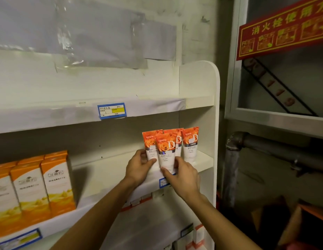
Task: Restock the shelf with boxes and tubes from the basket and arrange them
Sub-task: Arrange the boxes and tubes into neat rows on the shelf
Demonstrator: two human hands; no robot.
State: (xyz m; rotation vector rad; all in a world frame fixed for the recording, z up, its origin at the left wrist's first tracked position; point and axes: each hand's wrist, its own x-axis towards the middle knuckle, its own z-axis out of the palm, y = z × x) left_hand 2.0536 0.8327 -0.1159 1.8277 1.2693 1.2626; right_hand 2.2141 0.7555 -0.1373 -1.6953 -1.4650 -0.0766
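Front tube — upright between both hands' fingers.

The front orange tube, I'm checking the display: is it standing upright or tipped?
Upright: the front tube stands cap-down, held between the left hand and right hand.

We faced a white shelf whose middle board carried two groups of goods. At its nine o'clock end stood orange-and-white boxes, upright and packed side by side in rows. Toward three o'clock stood four orange-topped tubes, upright on their caps and clustered close together, the front tube overlapping those behind it.
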